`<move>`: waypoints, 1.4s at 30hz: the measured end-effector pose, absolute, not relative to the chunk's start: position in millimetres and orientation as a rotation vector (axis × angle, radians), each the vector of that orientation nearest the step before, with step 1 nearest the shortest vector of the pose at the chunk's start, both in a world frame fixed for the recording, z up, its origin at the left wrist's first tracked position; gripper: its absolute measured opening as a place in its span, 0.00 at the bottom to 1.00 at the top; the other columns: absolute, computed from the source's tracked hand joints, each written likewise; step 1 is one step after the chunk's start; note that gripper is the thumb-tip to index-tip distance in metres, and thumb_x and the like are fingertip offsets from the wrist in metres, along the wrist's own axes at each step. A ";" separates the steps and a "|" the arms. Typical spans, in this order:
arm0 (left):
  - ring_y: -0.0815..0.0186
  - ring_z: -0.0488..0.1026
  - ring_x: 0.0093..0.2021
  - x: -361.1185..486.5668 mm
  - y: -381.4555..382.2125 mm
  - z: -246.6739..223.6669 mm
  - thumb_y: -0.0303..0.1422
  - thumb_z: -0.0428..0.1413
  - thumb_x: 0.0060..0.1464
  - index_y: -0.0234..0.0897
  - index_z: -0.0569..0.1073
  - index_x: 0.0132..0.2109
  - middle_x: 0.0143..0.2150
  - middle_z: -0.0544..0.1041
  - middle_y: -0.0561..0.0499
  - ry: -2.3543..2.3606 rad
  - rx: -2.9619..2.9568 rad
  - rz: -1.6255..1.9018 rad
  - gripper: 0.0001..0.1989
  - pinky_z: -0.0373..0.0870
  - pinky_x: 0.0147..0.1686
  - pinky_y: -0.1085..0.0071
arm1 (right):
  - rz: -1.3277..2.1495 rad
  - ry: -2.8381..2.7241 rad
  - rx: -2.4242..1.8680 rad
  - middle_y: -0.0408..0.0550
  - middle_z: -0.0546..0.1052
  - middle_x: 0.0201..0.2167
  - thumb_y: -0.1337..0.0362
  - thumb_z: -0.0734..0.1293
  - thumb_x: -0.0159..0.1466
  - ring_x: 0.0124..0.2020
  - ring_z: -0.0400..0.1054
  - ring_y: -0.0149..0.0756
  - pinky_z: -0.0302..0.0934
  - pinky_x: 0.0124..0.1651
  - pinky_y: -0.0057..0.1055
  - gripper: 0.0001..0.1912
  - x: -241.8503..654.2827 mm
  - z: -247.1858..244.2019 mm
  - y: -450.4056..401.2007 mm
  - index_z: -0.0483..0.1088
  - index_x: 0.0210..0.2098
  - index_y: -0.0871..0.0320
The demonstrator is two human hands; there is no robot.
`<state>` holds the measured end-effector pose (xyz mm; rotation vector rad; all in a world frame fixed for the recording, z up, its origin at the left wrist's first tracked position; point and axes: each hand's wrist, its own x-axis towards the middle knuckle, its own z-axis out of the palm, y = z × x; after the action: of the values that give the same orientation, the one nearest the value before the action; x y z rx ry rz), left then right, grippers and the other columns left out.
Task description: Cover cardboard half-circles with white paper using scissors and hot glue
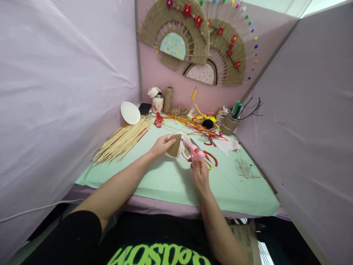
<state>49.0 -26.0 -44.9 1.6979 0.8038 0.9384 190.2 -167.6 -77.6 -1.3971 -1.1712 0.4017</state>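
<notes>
Above the middle of the mint-green table, my left hand (162, 145) pinches a brown cardboard piece (174, 147) backed by pale fabric that sticks out around its edge. My right hand (200, 175) is wrapped round the handle of a pink hot glue gun (195, 151). Its nozzle points left and lies close to the cardboard's right edge; whether the two touch I cannot tell. Behind the glue gun lies a pair of scissors with red-orange handles (211, 158), partly covered by it.
Bamboo sticks (124, 140) lie at the left near a white bowl (130, 113). Coloured pipe cleaners (190, 125), a twine roll (168, 99) and a brown pen holder (229, 125) stand or lie at the back. Twine-covered fans (198, 51) hang on the rear wall; a fabric scrap (227, 144) lies right.
</notes>
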 end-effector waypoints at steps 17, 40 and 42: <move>0.62 0.72 0.38 47.8 -22.9 -45.1 0.41 0.54 0.49 0.30 0.75 0.44 0.39 0.78 0.48 0.790 1.660 0.993 0.20 0.67 0.40 0.69 | 0.435 -1.202 -1.396 0.46 0.68 0.25 0.48 0.55 0.67 0.27 0.62 0.34 0.57 0.30 0.31 0.23 191.7 -84.5 -167.5 0.70 0.41 0.60; 0.63 0.71 0.37 46.1 -18.9 -43.3 0.41 0.54 0.49 0.30 0.74 0.41 0.37 0.77 0.48 0.849 1.616 1.113 0.19 0.67 0.38 0.70 | 0.433 -1.262 -1.435 0.46 0.70 0.26 0.48 0.55 0.67 0.27 0.62 0.34 0.56 0.30 0.30 0.22 193.2 -91.6 -166.2 0.69 0.35 0.60; 0.63 0.71 0.37 45.8 -18.0 -43.8 0.41 0.54 0.49 0.30 0.74 0.41 0.36 0.77 0.48 0.849 1.615 1.128 0.18 0.66 0.38 0.70 | 0.435 -1.266 -1.436 0.46 0.69 0.26 0.49 0.55 0.67 0.27 0.62 0.34 0.56 0.30 0.30 0.22 193.1 -91.9 -166.0 0.69 0.36 0.60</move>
<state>45.8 -18.0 -43.8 1.6153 0.8486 1.1277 193.1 -166.0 -91.9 -1.4362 -1.2655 0.4345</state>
